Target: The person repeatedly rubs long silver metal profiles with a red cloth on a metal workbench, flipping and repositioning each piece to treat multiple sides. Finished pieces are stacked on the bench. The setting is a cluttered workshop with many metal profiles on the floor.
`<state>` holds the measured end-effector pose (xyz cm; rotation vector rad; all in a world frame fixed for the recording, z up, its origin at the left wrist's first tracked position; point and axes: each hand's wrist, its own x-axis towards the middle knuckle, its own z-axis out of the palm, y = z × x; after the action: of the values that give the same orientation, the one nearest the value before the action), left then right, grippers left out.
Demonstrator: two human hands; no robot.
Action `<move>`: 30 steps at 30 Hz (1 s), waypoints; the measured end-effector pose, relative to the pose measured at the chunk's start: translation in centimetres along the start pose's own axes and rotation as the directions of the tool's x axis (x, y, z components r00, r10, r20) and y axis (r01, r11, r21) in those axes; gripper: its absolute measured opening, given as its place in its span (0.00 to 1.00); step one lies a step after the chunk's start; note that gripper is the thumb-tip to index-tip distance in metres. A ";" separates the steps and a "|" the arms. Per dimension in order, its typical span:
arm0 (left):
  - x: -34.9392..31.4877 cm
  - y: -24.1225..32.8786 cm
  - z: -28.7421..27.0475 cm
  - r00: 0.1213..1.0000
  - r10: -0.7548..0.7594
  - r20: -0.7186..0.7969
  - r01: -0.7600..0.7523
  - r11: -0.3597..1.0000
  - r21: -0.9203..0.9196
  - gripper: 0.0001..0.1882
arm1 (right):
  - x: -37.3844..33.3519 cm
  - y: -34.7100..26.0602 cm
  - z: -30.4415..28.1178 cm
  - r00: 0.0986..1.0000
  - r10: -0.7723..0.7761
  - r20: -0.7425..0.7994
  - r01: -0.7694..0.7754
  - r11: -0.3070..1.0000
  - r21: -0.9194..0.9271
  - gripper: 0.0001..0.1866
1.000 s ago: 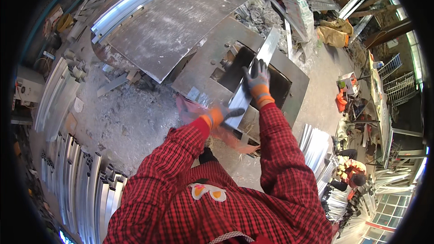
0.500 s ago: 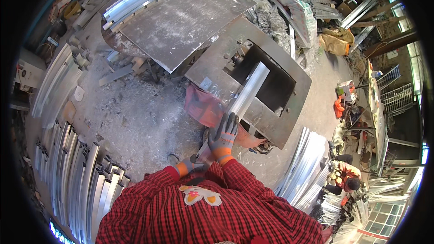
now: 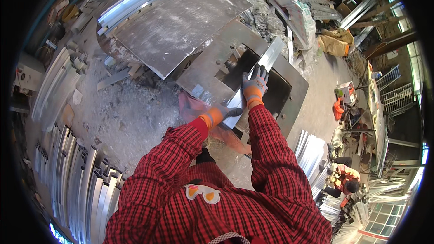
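A long silvery metal profile (image 3: 272,53) lies slantwise across a steel-topped bench (image 3: 201,70), over the dark rectangular opening (image 3: 281,91) in its top. My left hand (image 3: 220,114), in a grey and orange glove, grips the profile's near end, its thumb reaching across. Farther along, my gloved right hand (image 3: 255,84) is laid over the middle of the profile, fingers bent over its top. The profile's underside is hidden. Red plastic sheeting (image 3: 190,107) hangs from the bench's near edge.
Left of the bench, a large metal plate (image 3: 181,16) carries a stack of shiny strips (image 3: 133,7). Bundled profiles stand at lower left (image 3: 86,171) and lower right (image 3: 312,153). A person (image 3: 347,178) crouches at far right. Scrap lengths (image 3: 312,0) and sacks lie behind.
Both hands have moved forward and right, carrying the profile farther over the opening. My right hand has shifted from the near end to the middle; my left hand has come up to the bench edge.
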<state>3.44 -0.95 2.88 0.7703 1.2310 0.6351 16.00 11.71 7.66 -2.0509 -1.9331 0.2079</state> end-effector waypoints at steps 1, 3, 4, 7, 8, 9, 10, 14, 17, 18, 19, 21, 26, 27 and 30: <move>0.5 -1.0 0.1 0.999 0.044 -0.011 -0.044 0.999 -0.001 0.41 | -0.6 0.4 0.8 0.998 -0.043 -0.041 0.044 0.999 0.017 0.39; -0.7 -4.8 0.7 0.989 0.133 -0.067 -0.134 0.991 -0.008 0.50 | -3.0 1.1 2.2 0.986 -0.118 -0.120 0.124 0.991 0.046 0.38; 0.5 -10.2 -0.6 0.981 0.166 -0.101 -0.170 0.985 -0.023 0.51 | -5.4 -1.1 2.3 0.975 -0.180 -0.133 0.187 0.981 0.042 0.37; -4.2 -16.7 -1.3 0.935 0.355 0.019 -0.342 0.884 0.317 0.45 | -13.2 -1.0 3.0 0.966 -0.210 -0.148 0.228 0.967 0.116 0.37; -6.1 -18.5 -1.2 0.974 0.228 0.006 -0.215 0.911 0.352 0.44 | -15.7 -0.4 3.1 0.944 -0.284 -0.169 0.301 0.950 0.082 0.39; -8.5 -20.0 -1.4 0.995 0.097 -0.015 -0.084 0.917 0.391 0.43 | -18.2 -0.3 3.2 0.948 -0.279 -0.155 0.297 0.949 0.110 0.40; -11.6 -19.5 -1.1 0.999 0.050 -0.013 -0.044 0.956 0.290 0.43 | -20.7 0.0 3.7 0.953 -0.268 -0.138 0.287 0.948 0.139 0.42; -16.1 -24.9 -2.2 0.989 0.050 0.142 -0.026 0.986 -0.165 0.40 | -27.2 -0.2 4.2 0.953 -0.253 -0.168 0.295 0.903 0.312 0.43; -17.9 -20.6 -2.1 0.977 0.017 0.210 -0.030 0.998 0.059 0.36 | -25.1 2.1 4.7 0.923 -0.239 -0.302 0.364 0.797 0.482 0.44; -17.5 -17.3 -2.2 0.961 0.020 0.274 -0.033 0.999 0.042 0.36 | -23.9 2.1 3.7 0.979 -0.114 -0.170 0.201 0.669 0.716 0.42; -16.2 -15.6 -1.6 0.961 0.152 0.230 -0.159 0.987 0.010 0.33 | -22.4 1.9 2.9 0.988 -0.054 -0.142 0.150 0.518 0.842 0.40; -14.2 -10.4 -0.4 0.950 0.231 0.210 -0.221 0.973 -0.072 0.31 | -18.2 2.3 2.3 1.000 0.000 -0.029 0.028 0.309 0.951 0.38; -4.7 -2.8 2.5 0.962 0.262 -0.079 -0.235 0.938 0.256 0.49 | -6.5 5.2 3.1 0.986 0.140 0.085 -0.118 0.247 0.962 0.28; -2.1 -1.7 2.9 0.979 0.199 -0.052 -0.173 0.933 0.315 0.56 | -3.8 7.2 4.7 0.985 0.169 -0.034 -0.044 0.433 0.900 0.30; 1.8 -0.1 3.2 0.960 0.168 -0.223 -0.047 0.885 0.463 0.56 | -1.3 4.2 3.6 0.973 0.227 0.034 -0.182 0.674 0.716 0.25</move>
<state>6.98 -0.16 2.24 1.1826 1.6159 0.5543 18.72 10.74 2.79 -1.6740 -1.2577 0.8110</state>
